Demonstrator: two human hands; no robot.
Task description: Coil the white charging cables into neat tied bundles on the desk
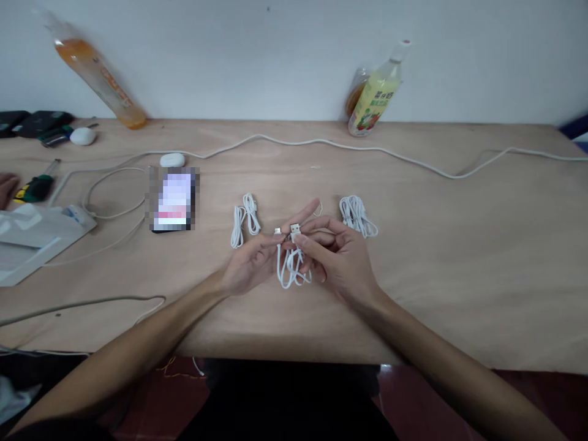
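Observation:
Between my hands, above the table's front part, is a white USB cable point(288, 269) with its loops hanging down. My left hand point(253, 260) pinches it near one plug, the thumb on top and one finger stretched out. My right hand point(342, 254) grips the same cable by its USB-A plug point(294, 230), whose metal end points away from me. To the left of the hands, two coiled white cables point(244, 220) lie side by side on the table. A bundle of white coiled cables point(356, 215) lies just beyond my right hand.
A phone point(174, 199) with a lit screen lies left, near a white earphone case point(173, 160). A long white cord point(321, 141) crosses the table's back. Two drink bottles, one orange point(98, 82) and one yellow point(376, 95), stand by the wall. At far left, another person's fingers point(6, 187) show.

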